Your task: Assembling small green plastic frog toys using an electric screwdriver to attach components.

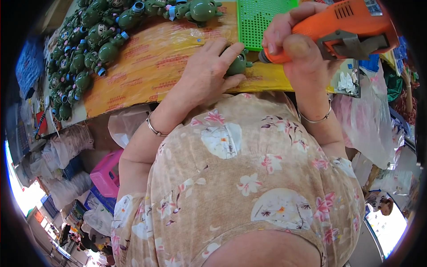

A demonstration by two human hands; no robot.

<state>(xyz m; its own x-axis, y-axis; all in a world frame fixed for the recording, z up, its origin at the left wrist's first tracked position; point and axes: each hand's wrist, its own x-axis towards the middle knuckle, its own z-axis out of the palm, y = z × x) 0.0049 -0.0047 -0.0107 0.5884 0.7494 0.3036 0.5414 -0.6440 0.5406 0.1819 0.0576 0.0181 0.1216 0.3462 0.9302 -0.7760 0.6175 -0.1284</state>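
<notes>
"1 green figure lies where, against your grip?"

"Under your left hand, clasped on the yellow-covered table, its right end showing. Your right hand grasps the orange power tool, tip just beside the figure."

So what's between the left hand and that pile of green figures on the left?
Between the left hand and the pile of green figures, the head view shows just yellow-orange, red-printed table covering.

Figures glossy plastic; power tool smooth plastic.
</notes>
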